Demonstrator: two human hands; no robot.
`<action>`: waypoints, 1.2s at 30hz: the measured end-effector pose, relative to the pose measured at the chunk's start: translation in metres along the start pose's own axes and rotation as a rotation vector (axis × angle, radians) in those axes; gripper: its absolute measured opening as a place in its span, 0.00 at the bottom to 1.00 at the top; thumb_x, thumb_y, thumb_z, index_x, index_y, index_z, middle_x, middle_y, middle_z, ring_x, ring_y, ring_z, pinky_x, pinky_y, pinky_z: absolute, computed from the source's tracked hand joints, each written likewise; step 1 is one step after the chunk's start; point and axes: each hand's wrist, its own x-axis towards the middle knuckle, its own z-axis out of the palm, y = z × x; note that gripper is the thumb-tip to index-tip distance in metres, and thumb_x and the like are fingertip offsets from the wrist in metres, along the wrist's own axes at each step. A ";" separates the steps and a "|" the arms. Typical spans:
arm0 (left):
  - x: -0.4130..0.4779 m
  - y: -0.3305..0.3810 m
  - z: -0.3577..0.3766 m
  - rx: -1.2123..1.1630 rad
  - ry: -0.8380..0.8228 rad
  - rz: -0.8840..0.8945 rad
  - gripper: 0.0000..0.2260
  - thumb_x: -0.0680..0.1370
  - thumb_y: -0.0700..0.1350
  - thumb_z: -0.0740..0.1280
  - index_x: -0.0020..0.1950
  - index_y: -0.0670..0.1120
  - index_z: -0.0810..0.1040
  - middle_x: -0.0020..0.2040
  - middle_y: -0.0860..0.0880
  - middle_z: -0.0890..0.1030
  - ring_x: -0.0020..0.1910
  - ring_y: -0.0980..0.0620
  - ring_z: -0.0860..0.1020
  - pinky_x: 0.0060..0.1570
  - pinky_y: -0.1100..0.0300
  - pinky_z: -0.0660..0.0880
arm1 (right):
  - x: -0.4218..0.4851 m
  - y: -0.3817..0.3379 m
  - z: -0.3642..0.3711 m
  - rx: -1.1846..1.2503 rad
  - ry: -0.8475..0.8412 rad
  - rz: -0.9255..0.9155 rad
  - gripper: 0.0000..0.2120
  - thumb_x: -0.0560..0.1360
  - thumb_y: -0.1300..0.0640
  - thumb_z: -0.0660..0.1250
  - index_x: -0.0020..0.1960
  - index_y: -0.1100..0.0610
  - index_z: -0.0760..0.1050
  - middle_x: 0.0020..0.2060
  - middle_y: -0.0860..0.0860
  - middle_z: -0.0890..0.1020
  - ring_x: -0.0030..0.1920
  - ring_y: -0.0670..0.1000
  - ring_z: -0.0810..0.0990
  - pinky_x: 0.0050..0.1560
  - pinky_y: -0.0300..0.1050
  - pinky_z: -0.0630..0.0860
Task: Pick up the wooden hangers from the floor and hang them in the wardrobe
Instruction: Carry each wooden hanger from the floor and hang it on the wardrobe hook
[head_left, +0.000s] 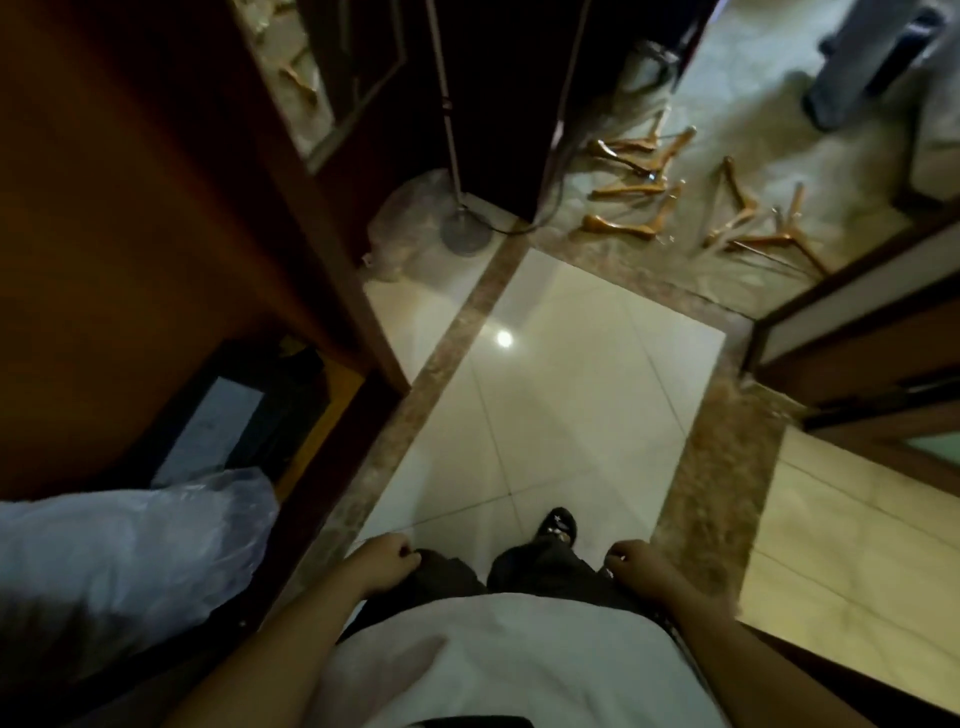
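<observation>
Head view looks straight down. Nearest: white shirt, dark trousers. Left hand hangs at the left thigh, fingers loosely curled, nothing in it, knuckles right by the trouser fabric. Right hand is the same at the right thigh: relaxed curl, holding nothing. One black shoe shows ahead of the trousers on the white tile floor, with a lamp glare spot further up the tiles. A brown marble border frames the tile patch. Near left: a crumpled clear plastic bag sits at the foot of the dark brown wardrobe, whose lower compartment is open just behind the bag; contents too dark to tell. The wardrobe runs up the whole left side. Mid-distance: round fan stand base with its pole going up, cable trailing to the right. Right side: wooden door frame. Far, upper right: wooden hangers, all on the floor past the marble strip, scattered in two loose clusters, well apart from both hands. A mirror panel top left reflects some of them. Top right corner is blurred, can't tell what's there.
</observation>
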 end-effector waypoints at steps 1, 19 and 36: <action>0.007 0.018 0.004 0.035 -0.013 0.001 0.08 0.81 0.47 0.57 0.46 0.45 0.70 0.44 0.46 0.73 0.40 0.51 0.71 0.42 0.59 0.67 | 0.001 0.015 -0.008 0.046 0.018 0.015 0.14 0.78 0.58 0.57 0.58 0.61 0.76 0.56 0.60 0.79 0.54 0.57 0.78 0.48 0.41 0.69; 0.119 0.273 -0.005 0.169 -0.026 0.211 0.09 0.81 0.46 0.57 0.55 0.46 0.74 0.60 0.43 0.77 0.53 0.50 0.75 0.50 0.61 0.70 | 0.047 0.188 -0.121 0.444 0.108 0.155 0.10 0.78 0.59 0.57 0.49 0.60 0.77 0.46 0.56 0.78 0.47 0.53 0.77 0.45 0.41 0.73; 0.277 0.449 -0.229 0.277 -0.044 0.202 0.10 0.80 0.45 0.59 0.55 0.42 0.76 0.54 0.42 0.79 0.48 0.50 0.75 0.49 0.59 0.72 | 0.173 0.103 -0.417 0.720 0.274 0.032 0.12 0.80 0.61 0.56 0.57 0.63 0.75 0.46 0.55 0.79 0.45 0.50 0.78 0.44 0.40 0.77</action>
